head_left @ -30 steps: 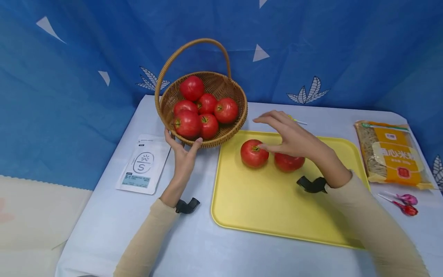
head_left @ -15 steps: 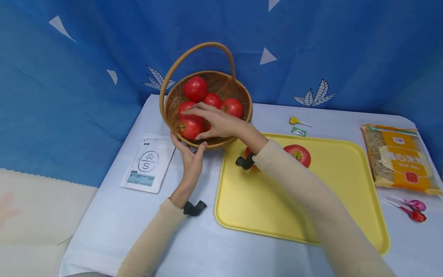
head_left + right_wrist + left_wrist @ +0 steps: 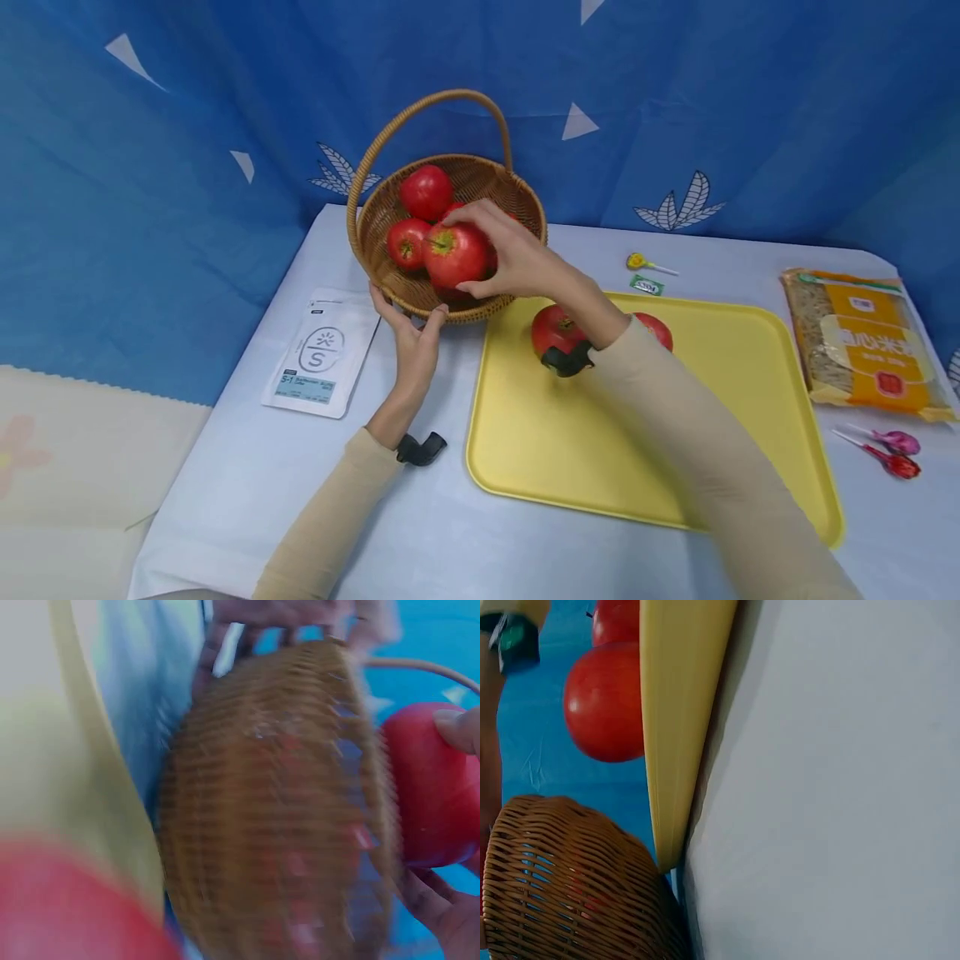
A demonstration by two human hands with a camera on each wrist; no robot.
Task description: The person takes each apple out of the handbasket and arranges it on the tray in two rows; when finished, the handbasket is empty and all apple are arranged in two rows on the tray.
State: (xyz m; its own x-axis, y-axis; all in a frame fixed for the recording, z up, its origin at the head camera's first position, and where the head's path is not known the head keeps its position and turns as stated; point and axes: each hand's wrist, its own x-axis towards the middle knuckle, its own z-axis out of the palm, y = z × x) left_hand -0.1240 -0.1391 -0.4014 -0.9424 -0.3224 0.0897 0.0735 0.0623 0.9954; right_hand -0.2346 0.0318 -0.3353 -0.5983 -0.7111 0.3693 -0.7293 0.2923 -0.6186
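Observation:
A wicker basket (image 3: pixel 491 179) with a tall handle leans toward me, several red apples inside. My left hand (image 3: pixel 412 354) holds its near rim, thumb on the edge and fingers reaching beneath. Inside the rim, my right hand (image 3: pixel 517 254) grips a large red apple (image 3: pixel 453 257) from its right side, raised over the others. In the right wrist view that apple (image 3: pixel 427 787) shows just past the blurred basket wall (image 3: pixel 277 802), thumb against its skin. The left wrist view shows the basket's woven side (image 3: pixel 570 877); the left hand's fingers are outside that view.
A yellow tray (image 3: pixel 570 450) bears two apples, one (image 3: pixel 553 329) partly behind the right wrist strap. A white pouch (image 3: pixel 322 354) lies left of the basket. Right of the tray are a noodle packet (image 3: pixel 862 342) and lollipops (image 3: pixel 896 462); a yellow lollipop (image 3: pixel 637 261) lies behind it.
My right hand has moved left from above the tray into the basket, taken hold of an apple near the front rim and lifted it rightward. The left hand has stayed on the basket.

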